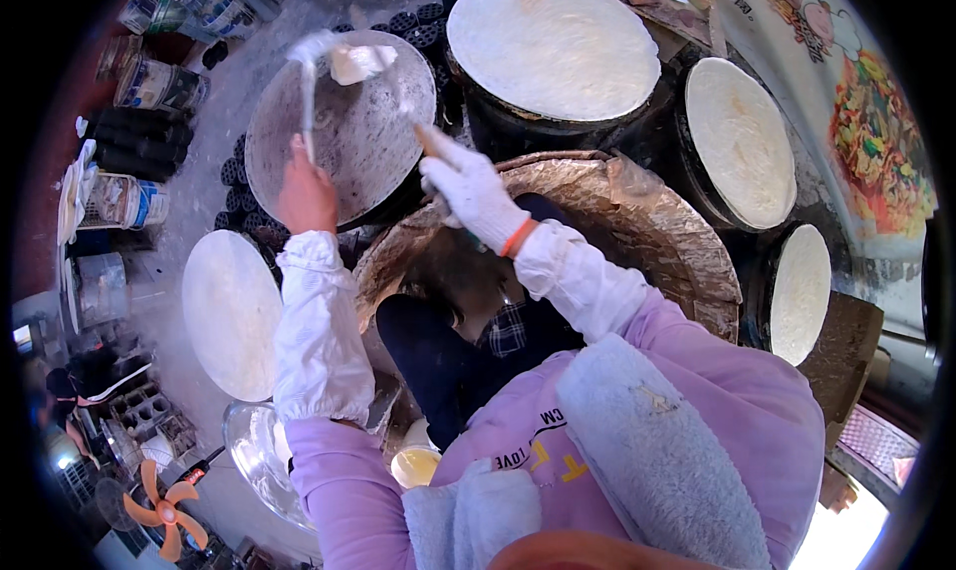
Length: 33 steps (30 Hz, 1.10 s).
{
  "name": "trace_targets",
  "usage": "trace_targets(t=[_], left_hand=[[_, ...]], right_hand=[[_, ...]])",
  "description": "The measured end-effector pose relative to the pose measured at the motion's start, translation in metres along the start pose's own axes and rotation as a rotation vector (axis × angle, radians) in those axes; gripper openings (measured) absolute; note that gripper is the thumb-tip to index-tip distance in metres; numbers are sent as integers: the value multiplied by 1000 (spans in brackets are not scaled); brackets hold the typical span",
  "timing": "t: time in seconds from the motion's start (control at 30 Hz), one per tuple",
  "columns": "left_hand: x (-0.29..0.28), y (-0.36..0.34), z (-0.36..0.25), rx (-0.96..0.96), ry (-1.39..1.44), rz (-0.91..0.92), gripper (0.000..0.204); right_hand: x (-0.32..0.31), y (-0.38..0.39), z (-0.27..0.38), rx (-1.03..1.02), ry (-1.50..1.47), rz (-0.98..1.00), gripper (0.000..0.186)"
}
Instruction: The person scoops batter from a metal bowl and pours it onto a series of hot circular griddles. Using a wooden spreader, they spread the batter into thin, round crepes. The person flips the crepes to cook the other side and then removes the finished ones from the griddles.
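My bare left hand point(307, 194) is closed around the handle of a long thin tool point(310, 97), whose pale head is smeared by motion. It is over the left part of a bare, greyish round griddle point(289, 152). My right hand point(476, 192), in a white glove, grips a wooden-handled tool point(429, 141) at that griddle's right edge; the tool's far end is too blurred to make out. A pale, block-like piece point(360, 64) shows at the griddle's far side, between the two tools. Whether either tool touches it, I cannot tell.
Round griddles covered in pale, thin batter or flatbread stand around me: far middle point(553, 47), right point(739, 142), far right point(800, 293) and left point(231, 316). A curved brown-lined rim point(647, 212) surrounds my legs. Black coal briquettes point(423, 34), buckets point(149, 82) and an orange fan point(164, 510) are nearby.
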<state>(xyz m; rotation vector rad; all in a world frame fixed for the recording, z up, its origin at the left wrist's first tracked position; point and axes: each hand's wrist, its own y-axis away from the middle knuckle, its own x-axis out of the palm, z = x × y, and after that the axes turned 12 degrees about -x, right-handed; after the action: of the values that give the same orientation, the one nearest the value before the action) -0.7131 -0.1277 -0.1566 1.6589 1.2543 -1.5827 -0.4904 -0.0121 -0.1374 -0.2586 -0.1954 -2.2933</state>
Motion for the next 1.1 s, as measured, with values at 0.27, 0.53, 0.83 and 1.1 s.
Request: trace_targets(t=[0.27, 0.53, 0.83, 1.1], left_hand=[[-92, -1, 93, -141, 673, -154, 37], [-85, 163, 84, -931, 1312, 428, 36], [-17, 374, 150, -911, 806, 355, 25], [21, 395, 147, -659, 708, 193, 23]], right_hand=[[24, -29, -47, 37, 149, -72, 51], [80, -137, -67, -293, 571, 106, 45], [-51, 5, -27, -206, 1370, 56, 55], [64, -73, -55, -176, 903, 47, 48]])
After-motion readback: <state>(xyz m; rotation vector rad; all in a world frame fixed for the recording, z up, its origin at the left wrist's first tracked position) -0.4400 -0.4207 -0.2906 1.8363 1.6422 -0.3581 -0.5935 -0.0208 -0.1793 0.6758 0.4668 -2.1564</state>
